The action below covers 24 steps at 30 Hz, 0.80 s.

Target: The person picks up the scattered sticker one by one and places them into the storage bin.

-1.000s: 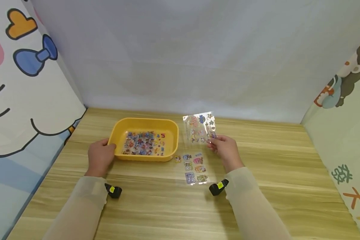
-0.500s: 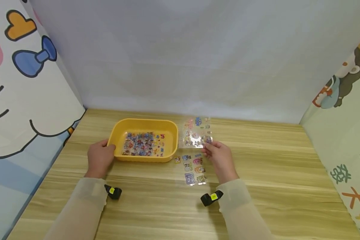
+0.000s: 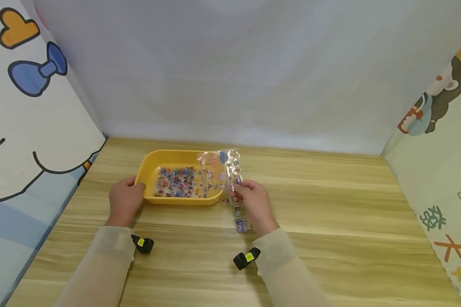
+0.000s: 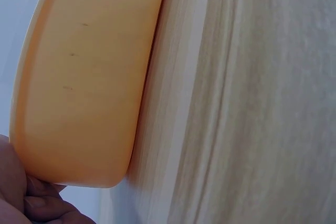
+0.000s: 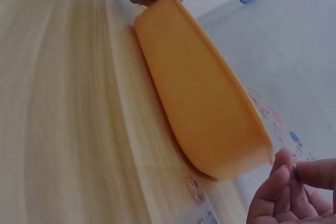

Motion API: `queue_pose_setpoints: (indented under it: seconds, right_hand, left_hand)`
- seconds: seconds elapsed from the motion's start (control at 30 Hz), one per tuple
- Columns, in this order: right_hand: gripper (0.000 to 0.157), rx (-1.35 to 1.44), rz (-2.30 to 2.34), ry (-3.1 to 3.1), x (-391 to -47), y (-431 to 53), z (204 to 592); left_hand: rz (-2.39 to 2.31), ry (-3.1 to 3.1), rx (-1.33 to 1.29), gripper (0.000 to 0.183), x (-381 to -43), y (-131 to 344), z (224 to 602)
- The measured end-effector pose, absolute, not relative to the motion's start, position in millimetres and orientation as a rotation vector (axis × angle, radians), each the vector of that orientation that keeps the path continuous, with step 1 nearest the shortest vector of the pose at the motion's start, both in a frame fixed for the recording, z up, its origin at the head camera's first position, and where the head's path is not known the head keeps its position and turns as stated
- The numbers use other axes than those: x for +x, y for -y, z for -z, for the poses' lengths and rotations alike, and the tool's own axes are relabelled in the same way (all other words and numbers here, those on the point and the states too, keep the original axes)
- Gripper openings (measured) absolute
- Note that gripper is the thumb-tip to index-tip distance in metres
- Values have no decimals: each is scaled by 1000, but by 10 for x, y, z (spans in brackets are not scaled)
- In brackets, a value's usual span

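My left hand (image 3: 126, 200) grips the left end of a yellow plastic tray (image 3: 147, 170), thumb over the rim and fingers below it. In the left wrist view the tray's side wall (image 4: 94, 77) fills much of the picture. Between thumb and fingers my right hand (image 3: 253, 204) pinches the near right corner of a clear sticker sheet (image 3: 217, 166), held over the tray's right end. Several colourful stickers on clear sheets (image 3: 178, 181) lie inside the tray. Another clear sticker sheet (image 3: 240, 224) is on the table beside the tray, partly hidden by my right hand.
The wood-grain table (image 3: 349, 213) carries everything. A plain white cloth (image 3: 253, 76) hangs behind it. Printed panels with cartoon figures stand at left (image 3: 42, 119) and right. Each wrist bears a small black camera (image 3: 246, 258).
My right hand has moved left with the sticker sheet, from beside the tray to over its right end. It now covers part of the sheet on the table. My left hand keeps its grip.
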State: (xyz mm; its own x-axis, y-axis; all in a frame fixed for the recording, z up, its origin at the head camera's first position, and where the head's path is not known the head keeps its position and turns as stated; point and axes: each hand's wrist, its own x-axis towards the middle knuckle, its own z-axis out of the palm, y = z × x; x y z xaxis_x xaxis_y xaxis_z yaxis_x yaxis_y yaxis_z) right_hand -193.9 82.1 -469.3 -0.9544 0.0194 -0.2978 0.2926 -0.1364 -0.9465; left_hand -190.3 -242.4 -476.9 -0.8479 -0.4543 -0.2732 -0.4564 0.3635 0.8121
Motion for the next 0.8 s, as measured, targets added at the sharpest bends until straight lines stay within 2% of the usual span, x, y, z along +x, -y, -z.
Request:
queue_pose_setpoints:
  seconds: [0.6,0.8]
  right_hand:
    - [10,254,2016,-2171,-1957,-449,4351]
    - [15,153,1836,-2340,-1970,-265,4263]
  left_hand:
    - [-1547,-2594,-862,49,-1908,2417,4769]
    - [-1537,-2596,-854,50,-1902,2410,4745]
